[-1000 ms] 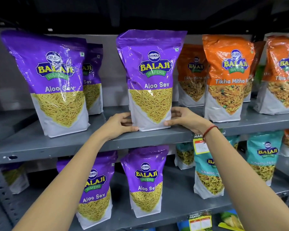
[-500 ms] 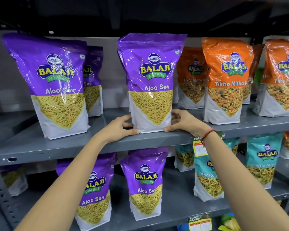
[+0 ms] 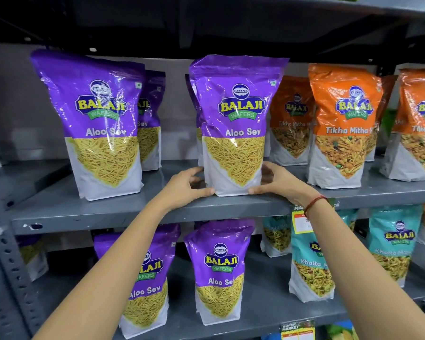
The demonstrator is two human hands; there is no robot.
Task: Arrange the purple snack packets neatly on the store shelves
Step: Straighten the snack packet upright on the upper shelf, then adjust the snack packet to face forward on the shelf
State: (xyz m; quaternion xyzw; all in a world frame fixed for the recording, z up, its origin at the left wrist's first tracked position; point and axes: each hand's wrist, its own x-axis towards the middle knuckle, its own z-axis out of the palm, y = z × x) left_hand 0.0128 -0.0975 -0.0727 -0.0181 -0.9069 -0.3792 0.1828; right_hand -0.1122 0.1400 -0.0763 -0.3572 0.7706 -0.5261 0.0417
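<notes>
At nine o'clock of the view, a purple Aloo Sev packet (image 3: 103,133) is seen standing upright on the grey upper shelf (image 3: 96,212), with a second purple packet (image 3: 151,119) partly hidden just behind it at its two o'clock. At the centre, the held purple packet (image 3: 233,128) is stood upright near the shelf's front edge. Its white base is clasped from both sides: the left hand (image 3: 184,190) is pressed to its lower left corner at seven o'clock, the right hand (image 3: 277,185) to its lower right corner at five o'clock, thumbs laid along the front. A red thread (image 3: 314,204) is worn at the right wrist. At three o'clock, orange packets (image 3: 341,123) are lined up on the same shelf. Below, at six o'clock, more purple packets (image 3: 219,271) are stood on the lower shelf (image 3: 268,312).
</notes>
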